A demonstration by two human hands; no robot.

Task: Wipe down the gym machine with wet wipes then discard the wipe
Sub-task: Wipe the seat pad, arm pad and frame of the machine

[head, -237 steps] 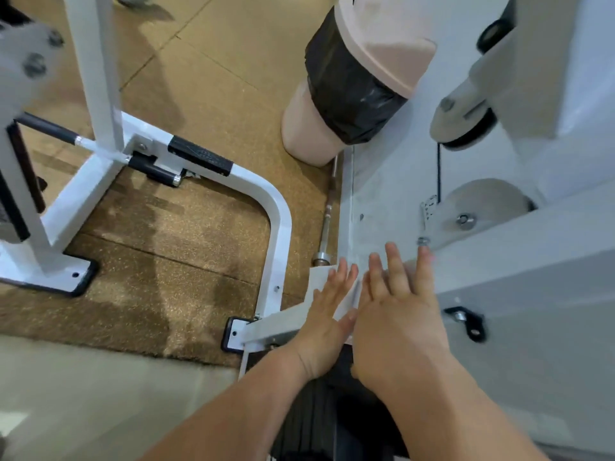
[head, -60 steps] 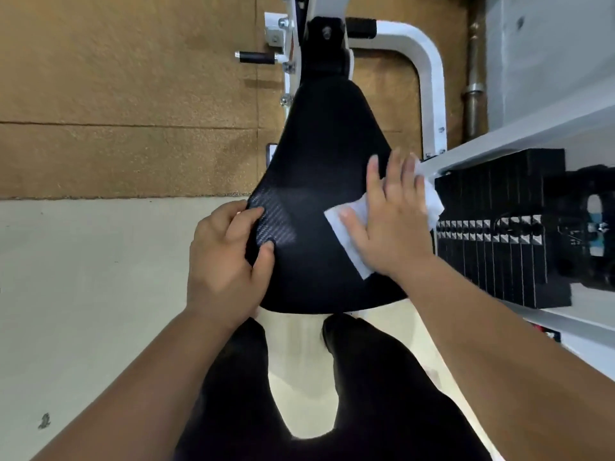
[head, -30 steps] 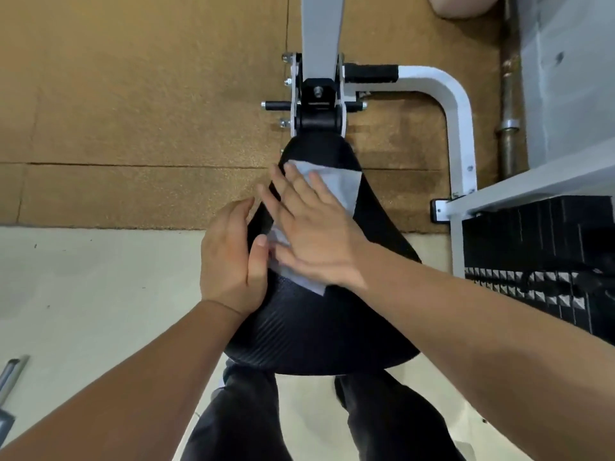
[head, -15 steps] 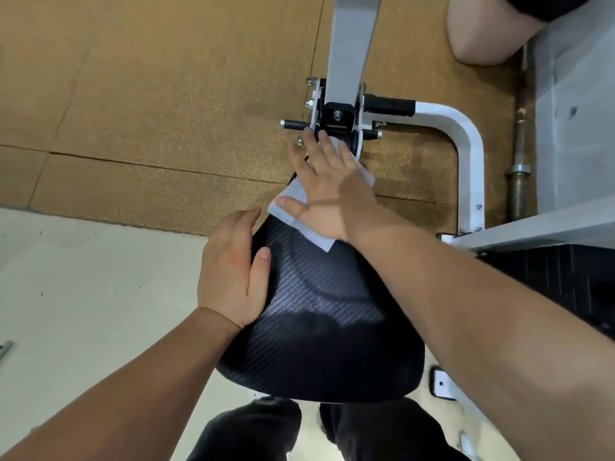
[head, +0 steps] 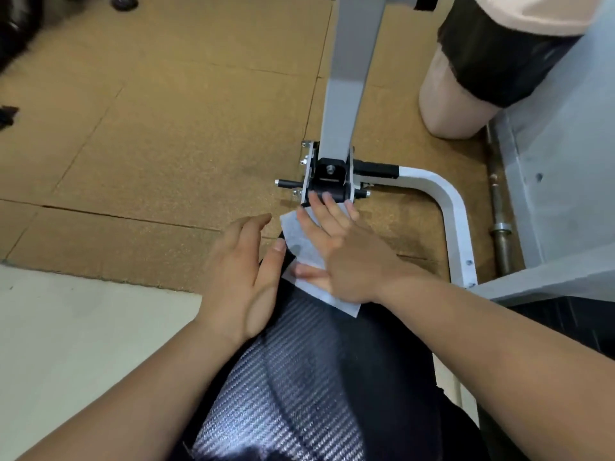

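Note:
The gym machine's black textured seat pad (head: 299,377) fills the lower middle of the view, its narrow end running up to a black hinge bracket (head: 329,181) on a grey upright post (head: 349,78). A white wet wipe (head: 306,251) lies flat on the pad's narrow end. My right hand (head: 346,257) presses flat on the wipe with fingers spread, the fingertips touching the bracket. My left hand (head: 243,277) rests on the pad's left edge, thumb next to the wipe.
A pink bin with a black liner (head: 482,61) stands at the upper right on the cork-coloured floor mat. A white curved frame tube (head: 456,221) runs along the right of the pad. A steel barbell (head: 499,211) lies beside a grey panel. Pale floor at lower left.
My right hand with the wipe has stayed at the pad's narrow end by the bracket, while my left hand slid up along the left edge. The camera has moved closer.

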